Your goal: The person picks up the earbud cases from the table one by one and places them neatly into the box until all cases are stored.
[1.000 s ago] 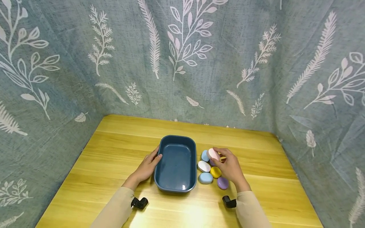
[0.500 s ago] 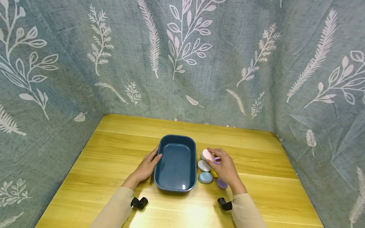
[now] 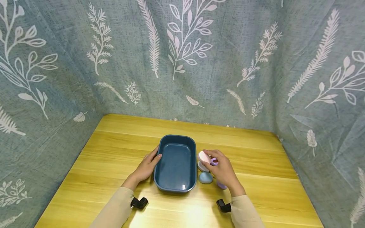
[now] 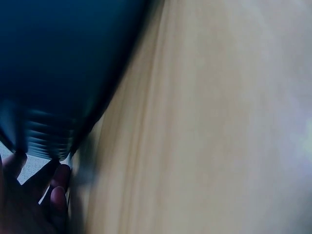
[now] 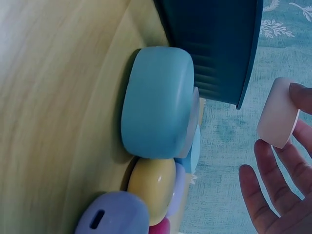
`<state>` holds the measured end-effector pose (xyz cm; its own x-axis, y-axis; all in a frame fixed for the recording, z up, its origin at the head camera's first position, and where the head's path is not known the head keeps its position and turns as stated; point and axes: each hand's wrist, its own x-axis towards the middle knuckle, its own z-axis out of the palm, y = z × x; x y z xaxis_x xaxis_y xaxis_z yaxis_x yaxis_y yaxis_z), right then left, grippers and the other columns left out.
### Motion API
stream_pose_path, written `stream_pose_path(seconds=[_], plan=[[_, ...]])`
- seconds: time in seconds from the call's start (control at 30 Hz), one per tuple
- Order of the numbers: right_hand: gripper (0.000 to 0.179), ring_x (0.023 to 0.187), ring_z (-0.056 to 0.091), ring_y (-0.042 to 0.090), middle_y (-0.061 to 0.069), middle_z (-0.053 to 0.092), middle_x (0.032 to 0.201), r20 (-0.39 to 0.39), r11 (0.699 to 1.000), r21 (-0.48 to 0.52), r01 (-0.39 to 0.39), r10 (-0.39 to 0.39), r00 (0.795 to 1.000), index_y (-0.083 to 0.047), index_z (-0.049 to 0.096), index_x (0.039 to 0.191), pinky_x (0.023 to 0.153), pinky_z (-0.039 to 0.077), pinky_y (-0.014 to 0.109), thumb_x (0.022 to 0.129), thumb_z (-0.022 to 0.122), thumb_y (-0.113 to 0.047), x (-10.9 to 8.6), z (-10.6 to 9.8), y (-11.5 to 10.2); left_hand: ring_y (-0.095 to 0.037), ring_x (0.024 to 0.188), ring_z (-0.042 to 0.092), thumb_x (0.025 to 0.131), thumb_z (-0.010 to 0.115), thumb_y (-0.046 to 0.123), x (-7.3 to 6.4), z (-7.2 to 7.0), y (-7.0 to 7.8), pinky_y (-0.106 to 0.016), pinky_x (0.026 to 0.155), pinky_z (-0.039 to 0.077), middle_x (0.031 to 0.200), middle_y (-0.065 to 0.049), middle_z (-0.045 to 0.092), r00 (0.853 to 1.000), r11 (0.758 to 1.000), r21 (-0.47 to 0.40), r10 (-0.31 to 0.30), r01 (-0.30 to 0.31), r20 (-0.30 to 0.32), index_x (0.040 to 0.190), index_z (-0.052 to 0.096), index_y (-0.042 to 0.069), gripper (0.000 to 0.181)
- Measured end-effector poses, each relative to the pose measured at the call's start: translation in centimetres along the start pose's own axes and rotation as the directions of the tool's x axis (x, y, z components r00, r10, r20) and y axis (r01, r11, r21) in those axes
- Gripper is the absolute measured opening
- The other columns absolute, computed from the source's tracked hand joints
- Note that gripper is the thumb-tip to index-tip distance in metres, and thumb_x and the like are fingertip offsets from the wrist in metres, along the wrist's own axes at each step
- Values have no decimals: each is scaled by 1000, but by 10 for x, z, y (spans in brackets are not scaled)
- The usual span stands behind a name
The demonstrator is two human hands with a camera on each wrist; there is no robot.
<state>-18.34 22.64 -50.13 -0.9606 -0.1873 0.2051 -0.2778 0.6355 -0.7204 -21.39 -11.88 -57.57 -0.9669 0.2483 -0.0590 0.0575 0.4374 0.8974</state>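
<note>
My left hand [image 3: 146,166] holds the side of an empty dark blue plastic tub [image 3: 175,164], thumb at the rim and fingers along the outer wall. In the left wrist view, fingertips [image 4: 57,168] touch its ribbed wall. My right hand [image 3: 223,167] pinches a pale pink oval block [image 3: 204,157] between thumb and fingers, raised just right of the tub. Below it, a white oval piece [image 3: 203,166] is partly covered. A light blue rounded piece [image 3: 205,178] lies nearer me. Purple pieces [image 3: 221,185] are partly hidden by the right hand.
The right wrist view shows a yellow rounded piece [image 5: 152,187], a slotted purple piece [image 5: 114,217] and a bit of a magenta piece [image 5: 160,227] clustered on the wooden table [image 3: 122,139]. Patterned cloth [image 3: 159,95] hangs around the table's back and sides.
My right hand has moved left, closer to the tub, carrying the pale pink block. It now hides the yellow piece in the head view. The left hand and tub have stayed put.
</note>
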Motion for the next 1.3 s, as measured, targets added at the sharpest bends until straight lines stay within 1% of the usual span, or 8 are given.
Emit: stream_pose_path(seconds=[0.1,0.27,0.5,0.6,0.67,0.83,1.07,1.3], plan=[[46,108,66,20,2,68,129,12,1000,14,16,-16,1000,-13,69,136,91,58,51,92,81,-18,0,1,-2,-32,149,35,106,40,64,0,0,0,-63,121,27,170,-1,32,1000,1000,2,3,-3,-2,164,22,44,63],[46,103,64,17,0,69,128,25,999,26,29,-30,999,-17,70,136,91,57,52,92,81,-18,1,6,-6,-32,149,36,106,40,64,1,-1,-1,-62,121,28,170,0,31,1000,1000,1,3,-3,2,164,21,44,63],[44,110,64,16,-4,68,128,51,999,43,22,-25,998,-21,70,135,95,55,53,93,81,-22,0,10,-12,-32,147,37,107,40,61,1,-2,0,-62,120,29,170,0,31,1000,1000,10,13,-13,-3,164,22,42,63],[44,112,63,15,-7,67,128,63,998,57,10,-14,998,-24,70,135,96,54,53,93,80,-23,0,11,-14,-32,146,39,108,40,60,1,-2,2,-62,119,30,170,1,32,1000,1000,16,19,-19,-5,164,23,42,62],[43,112,63,14,-7,67,128,66,998,65,19,-24,998,-25,70,135,97,54,53,93,80,-24,0,12,-16,-31,146,39,107,41,61,0,-2,3,-61,119,30,170,2,32,1000,1000,14,17,-17,-4,164,23,43,62],[41,110,64,13,-7,68,126,63,996,59,66,-70,996,-23,70,134,94,56,50,93,80,-25,0,14,-19,-30,145,39,107,40,61,0,-2,1,-62,119,30,170,2,32,1000,1000,17,20,-20,-4,164,22,44,62],[43,110,64,12,-10,68,124,62,995,27,101,-102,993,-24,70,135,91,57,42,93,80,-28,-1,17,-20,-30,145,39,107,40,61,-1,-1,2,-62,119,31,170,2,32,1000,1000,16,14,-14,-4,164,22,44,61],[45,113,65,13,-7,69,127,81,992,15,128,-128,988,-22,69,136,90,57,39,94,80,-27,-2,21,-24,-31,144,40,107,41,61,-1,-1,2,-62,118,31,169,2,33,1000,1000,7,7,-7,0,163,22,46,61]])
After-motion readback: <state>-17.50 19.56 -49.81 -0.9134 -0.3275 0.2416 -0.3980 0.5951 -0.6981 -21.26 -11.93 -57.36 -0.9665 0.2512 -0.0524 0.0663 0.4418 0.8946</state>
